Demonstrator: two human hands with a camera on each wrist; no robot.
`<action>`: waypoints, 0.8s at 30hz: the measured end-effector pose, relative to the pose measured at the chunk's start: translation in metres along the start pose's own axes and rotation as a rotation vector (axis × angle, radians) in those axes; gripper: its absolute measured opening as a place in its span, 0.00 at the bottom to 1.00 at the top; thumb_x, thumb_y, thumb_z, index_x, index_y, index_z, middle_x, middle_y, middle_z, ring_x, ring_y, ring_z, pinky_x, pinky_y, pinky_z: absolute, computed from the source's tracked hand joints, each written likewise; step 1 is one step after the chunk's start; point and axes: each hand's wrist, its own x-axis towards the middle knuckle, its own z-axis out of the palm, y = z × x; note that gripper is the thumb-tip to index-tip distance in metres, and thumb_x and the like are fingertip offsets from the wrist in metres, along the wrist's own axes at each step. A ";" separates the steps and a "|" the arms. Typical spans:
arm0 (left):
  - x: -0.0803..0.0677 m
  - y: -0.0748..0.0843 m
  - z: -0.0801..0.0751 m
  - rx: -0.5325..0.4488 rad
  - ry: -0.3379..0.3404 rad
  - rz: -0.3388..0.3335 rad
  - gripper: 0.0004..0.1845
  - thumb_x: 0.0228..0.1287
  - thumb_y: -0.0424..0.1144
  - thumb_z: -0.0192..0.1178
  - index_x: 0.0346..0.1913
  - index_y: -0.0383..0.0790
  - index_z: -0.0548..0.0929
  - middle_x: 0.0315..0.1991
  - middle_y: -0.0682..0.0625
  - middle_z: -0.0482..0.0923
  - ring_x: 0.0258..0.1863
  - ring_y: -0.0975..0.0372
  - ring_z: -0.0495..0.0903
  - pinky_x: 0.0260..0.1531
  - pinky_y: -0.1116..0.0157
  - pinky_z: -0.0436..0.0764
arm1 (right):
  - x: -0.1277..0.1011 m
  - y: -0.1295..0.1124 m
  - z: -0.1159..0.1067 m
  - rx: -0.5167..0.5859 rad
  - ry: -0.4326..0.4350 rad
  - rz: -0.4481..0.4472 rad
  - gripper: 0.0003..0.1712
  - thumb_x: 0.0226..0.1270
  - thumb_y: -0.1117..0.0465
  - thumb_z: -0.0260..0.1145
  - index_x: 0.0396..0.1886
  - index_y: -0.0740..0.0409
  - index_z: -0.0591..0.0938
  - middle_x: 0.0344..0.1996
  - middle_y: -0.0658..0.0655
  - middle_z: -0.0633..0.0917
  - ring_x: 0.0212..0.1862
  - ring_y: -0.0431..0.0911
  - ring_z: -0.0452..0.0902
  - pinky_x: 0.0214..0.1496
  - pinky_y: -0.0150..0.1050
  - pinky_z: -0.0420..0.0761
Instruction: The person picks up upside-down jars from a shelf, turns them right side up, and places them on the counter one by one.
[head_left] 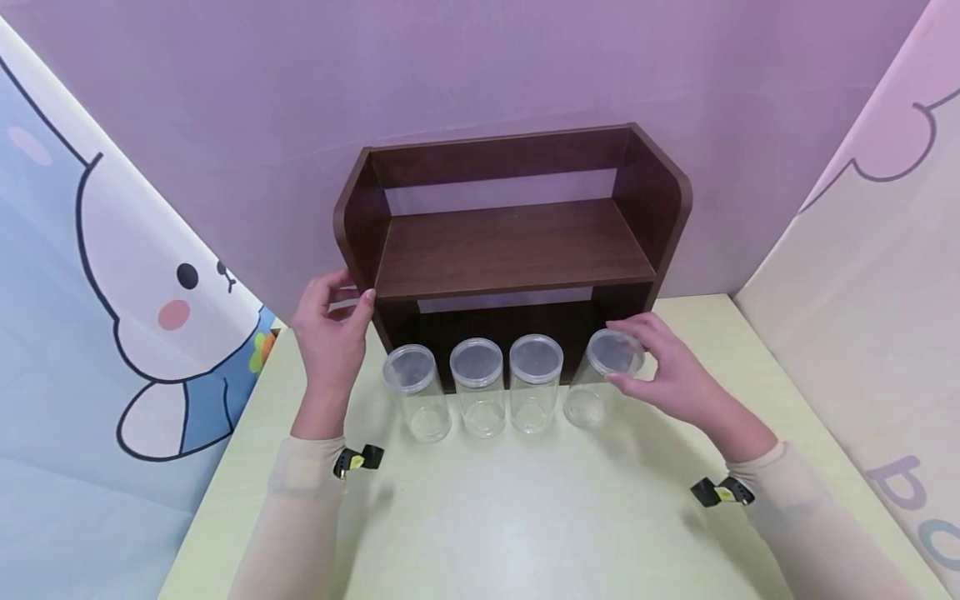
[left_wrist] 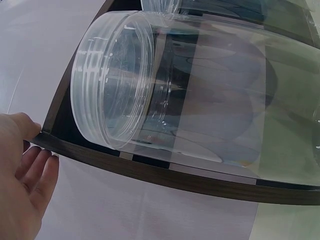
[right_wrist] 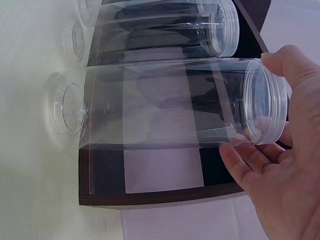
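Four clear plastic jars with clear lids stand in a row on the table in front of a dark brown wooden shelf (head_left: pixel 517 246). My right hand (head_left: pixel 671 375) grips the lid end of the rightmost jar (head_left: pixel 596 387), which leans to the right; the right wrist view shows my fingers and thumb round that jar (right_wrist: pixel 165 105). My left hand (head_left: pixel 330 329) holds the shelf's left side panel, thumb on its front edge (left_wrist: pixel 175 175) and fingers (left_wrist: pixel 37 170) on the outer side. The leftmost jar (left_wrist: pixel 150 80) stands close beside it, untouched.
The pale green table (head_left: pixel 525 517) runs forward from the jars to me. The two middle jars (head_left: pixel 477 383) (head_left: pixel 535 379) stand upright side by side. A purple wall rises behind the shelf, with printed panels at the left and right edges of the table.
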 end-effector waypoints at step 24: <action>0.000 -0.002 0.000 0.004 -0.002 0.002 0.19 0.75 0.43 0.74 0.63 0.43 0.88 0.56 0.53 0.86 0.54 0.62 0.86 0.54 0.68 0.87 | 0.007 0.005 0.024 0.035 0.043 0.009 0.40 0.62 0.69 0.84 0.74 0.59 0.81 0.60 0.60 0.79 0.57 0.52 0.79 0.60 0.24 0.73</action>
